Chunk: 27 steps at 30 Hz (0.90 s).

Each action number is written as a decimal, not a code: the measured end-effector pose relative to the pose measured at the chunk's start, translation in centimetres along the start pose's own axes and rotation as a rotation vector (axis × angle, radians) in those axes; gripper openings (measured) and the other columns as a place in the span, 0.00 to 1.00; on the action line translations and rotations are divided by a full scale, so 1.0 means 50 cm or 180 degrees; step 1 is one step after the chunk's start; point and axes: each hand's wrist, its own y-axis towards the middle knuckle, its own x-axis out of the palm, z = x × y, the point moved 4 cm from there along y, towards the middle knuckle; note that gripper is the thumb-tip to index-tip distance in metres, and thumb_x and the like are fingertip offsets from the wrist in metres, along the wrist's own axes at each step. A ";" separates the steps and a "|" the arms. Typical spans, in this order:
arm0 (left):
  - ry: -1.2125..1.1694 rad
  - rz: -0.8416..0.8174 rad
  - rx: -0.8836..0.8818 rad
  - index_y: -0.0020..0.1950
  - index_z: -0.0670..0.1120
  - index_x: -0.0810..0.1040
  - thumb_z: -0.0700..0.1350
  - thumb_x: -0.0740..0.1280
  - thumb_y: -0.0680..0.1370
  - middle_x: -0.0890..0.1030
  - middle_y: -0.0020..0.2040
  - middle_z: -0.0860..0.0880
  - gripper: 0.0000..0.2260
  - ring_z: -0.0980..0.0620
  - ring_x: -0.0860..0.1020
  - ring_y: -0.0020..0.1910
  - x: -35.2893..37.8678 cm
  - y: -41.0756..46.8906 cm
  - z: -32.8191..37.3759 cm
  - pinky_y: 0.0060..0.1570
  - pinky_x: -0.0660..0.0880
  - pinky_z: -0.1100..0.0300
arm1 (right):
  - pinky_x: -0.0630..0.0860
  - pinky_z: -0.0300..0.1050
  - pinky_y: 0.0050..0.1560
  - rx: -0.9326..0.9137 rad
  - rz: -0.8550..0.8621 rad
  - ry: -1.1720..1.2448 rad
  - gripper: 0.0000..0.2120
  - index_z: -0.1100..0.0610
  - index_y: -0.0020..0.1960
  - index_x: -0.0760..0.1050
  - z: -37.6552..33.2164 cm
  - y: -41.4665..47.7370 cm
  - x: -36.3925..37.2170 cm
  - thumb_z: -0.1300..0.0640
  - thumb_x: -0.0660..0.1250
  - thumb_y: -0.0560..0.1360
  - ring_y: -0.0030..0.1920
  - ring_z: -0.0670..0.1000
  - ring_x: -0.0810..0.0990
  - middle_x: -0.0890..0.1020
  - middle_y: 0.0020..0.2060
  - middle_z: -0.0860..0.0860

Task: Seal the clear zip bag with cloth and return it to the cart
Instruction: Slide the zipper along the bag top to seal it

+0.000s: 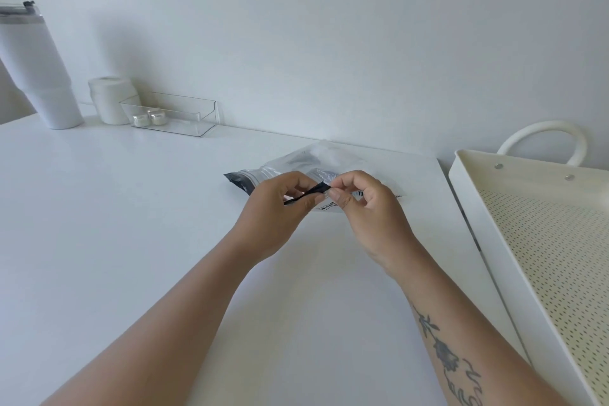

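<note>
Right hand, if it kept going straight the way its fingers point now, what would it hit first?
The right hand points leftward, so it would likely meet the left hand first, across the bag's dark zip strip they pinch.

The clear zip bag (308, 160) lies on the white counter (131, 224), near its far right corner and close to the wall, its transparent body puffed and crinkled, with a pale folded cloth (324, 171) dimly visible inside. Its dark zip strip (239, 180) runs along the near edge; the strip's left end rests flat on the counter, while its middle part is lifted and twisted off the surface. Printed markings show on the film near the bag's lower right. The cart (540, 231), cream-white with a perforated tray floor and a looped handle, stands just beside the counter's right edge.
</note>
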 end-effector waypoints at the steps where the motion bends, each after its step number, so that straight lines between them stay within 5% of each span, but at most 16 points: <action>1: 0.0058 0.0012 0.0038 0.43 0.53 0.81 0.48 0.70 0.76 0.82 0.39 0.60 0.03 0.63 0.75 0.36 0.002 0.000 0.001 0.36 0.68 0.75 | 0.66 0.36 0.44 -0.0008 -0.0014 0.0002 0.05 0.45 0.44 0.78 0.000 0.000 0.002 0.54 0.67 0.77 0.47 0.40 0.74 0.80 0.46 0.44; 7: 0.0160 0.0155 0.0150 0.45 0.50 0.81 0.45 0.69 0.77 0.83 0.41 0.57 0.02 0.62 0.77 0.42 0.006 0.002 0.000 0.41 0.68 0.76 | 0.67 0.27 0.40 -0.0115 0.0000 0.0044 0.04 0.48 0.43 0.78 -0.001 -0.001 0.008 0.55 0.67 0.77 0.46 0.40 0.75 0.80 0.40 0.39; 12: 0.0157 0.0149 0.0249 0.43 0.53 0.81 0.49 0.71 0.75 0.82 0.41 0.62 0.02 0.64 0.76 0.39 0.004 0.001 0.005 0.39 0.67 0.76 | 0.69 0.26 0.39 0.0046 0.0172 0.0262 0.02 0.49 0.43 0.81 0.006 0.003 -0.007 0.53 0.70 0.74 0.41 0.41 0.76 0.83 0.41 0.44; 20: 0.0255 0.0127 0.0225 0.45 0.52 0.80 0.47 0.70 0.76 0.78 0.38 0.69 0.01 0.68 0.72 0.33 0.008 -0.002 0.006 0.35 0.66 0.77 | 0.69 0.22 0.40 0.0097 0.0156 0.0407 0.02 0.50 0.41 0.83 0.017 0.004 -0.011 0.55 0.73 0.72 0.42 0.35 0.79 0.84 0.38 0.37; 27: 0.0665 0.0008 0.0421 0.48 0.46 0.76 0.44 0.65 0.79 0.79 0.44 0.52 0.02 0.58 0.75 0.45 0.023 0.000 0.008 0.44 0.68 0.73 | 0.70 0.24 0.40 0.0030 0.0083 0.0288 0.03 0.48 0.42 0.81 0.019 0.001 0.000 0.54 0.71 0.74 0.44 0.39 0.79 0.83 0.39 0.40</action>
